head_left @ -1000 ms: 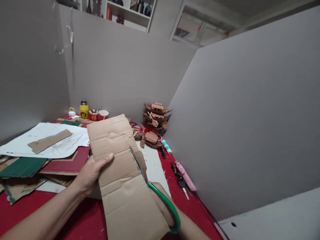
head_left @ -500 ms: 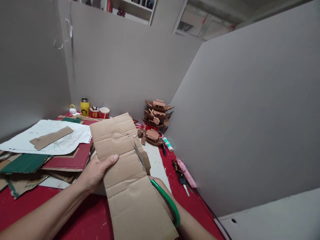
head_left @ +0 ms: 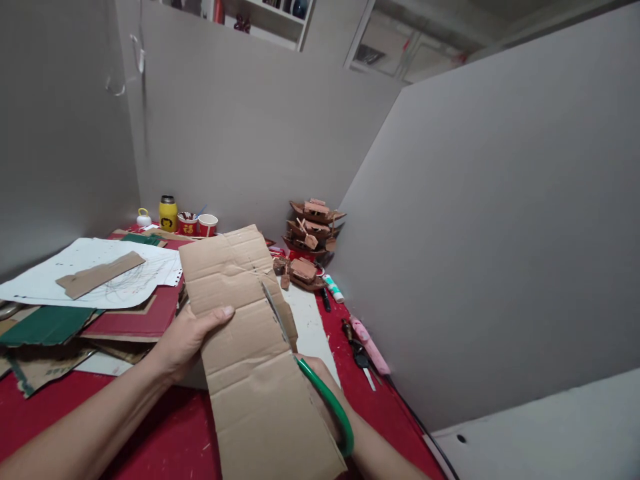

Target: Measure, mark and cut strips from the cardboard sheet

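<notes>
A long cardboard sheet (head_left: 250, 353) is held above the red tabletop (head_left: 165, 433), tilted away from the person. The left hand (head_left: 187, 340) pinches its left edge, grip closed, thumb on top. The right hand (head_left: 325, 407), mostly hidden behind the sheet, grips green-handled scissors (head_left: 320, 393) whose blades bite into the right edge. Cardboard model boats (head_left: 310, 243) stand beyond.

The table (head_left: 165, 433) has a red top, scuffed with white marks. On its left side lies a loose pile of cardboard scraps (head_left: 75, 333) (green, red and brown), topped by a white sheet (head_left: 100, 277). At the far edge stand a yellow bottle (head_left: 169, 214) and two red cups (head_left: 197, 225). Near the right partition: stacked model boats (head_left: 311, 233), a glue stick (head_left: 333, 289) and a pink tool (head_left: 371, 345).
</notes>
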Demonstrator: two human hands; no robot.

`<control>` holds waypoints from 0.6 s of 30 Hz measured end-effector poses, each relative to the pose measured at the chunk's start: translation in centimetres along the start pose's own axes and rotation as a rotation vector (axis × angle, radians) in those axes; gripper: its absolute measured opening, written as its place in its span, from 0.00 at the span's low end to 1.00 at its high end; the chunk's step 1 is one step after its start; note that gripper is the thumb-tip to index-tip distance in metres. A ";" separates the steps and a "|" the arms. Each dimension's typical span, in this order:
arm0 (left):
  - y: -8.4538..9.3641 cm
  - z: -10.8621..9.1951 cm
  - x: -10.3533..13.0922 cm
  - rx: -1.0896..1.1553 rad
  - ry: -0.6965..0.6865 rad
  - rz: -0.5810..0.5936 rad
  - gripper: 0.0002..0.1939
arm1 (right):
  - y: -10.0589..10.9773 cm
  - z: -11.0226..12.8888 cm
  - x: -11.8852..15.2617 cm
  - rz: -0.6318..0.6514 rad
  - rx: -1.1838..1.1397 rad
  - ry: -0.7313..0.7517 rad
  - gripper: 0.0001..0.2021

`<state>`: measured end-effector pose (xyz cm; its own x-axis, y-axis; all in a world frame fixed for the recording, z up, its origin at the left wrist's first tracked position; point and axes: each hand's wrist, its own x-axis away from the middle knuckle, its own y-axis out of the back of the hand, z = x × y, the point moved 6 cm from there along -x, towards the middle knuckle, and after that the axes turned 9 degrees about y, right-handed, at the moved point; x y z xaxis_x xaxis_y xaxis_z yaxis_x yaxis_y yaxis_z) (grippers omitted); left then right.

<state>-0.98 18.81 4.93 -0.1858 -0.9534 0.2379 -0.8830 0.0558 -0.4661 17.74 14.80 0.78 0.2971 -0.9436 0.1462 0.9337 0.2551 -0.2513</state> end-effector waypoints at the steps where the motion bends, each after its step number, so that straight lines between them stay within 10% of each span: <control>1: 0.1 -0.1 0.0 0.004 0.006 -0.018 0.39 | 0.0 0.1 0.0 0.008 0.030 0.017 0.17; 18: 0.2 1.0 -0.3 0.030 -0.011 0.014 0.39 | 2.1 0.4 -1.1 0.064 0.288 0.152 0.14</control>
<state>-0.70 18.83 3.94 -0.1935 -0.9556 0.2220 -0.8671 0.0607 -0.4944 19.42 16.46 0.48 0.3442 -0.9388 -0.0114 0.9386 0.3438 0.0288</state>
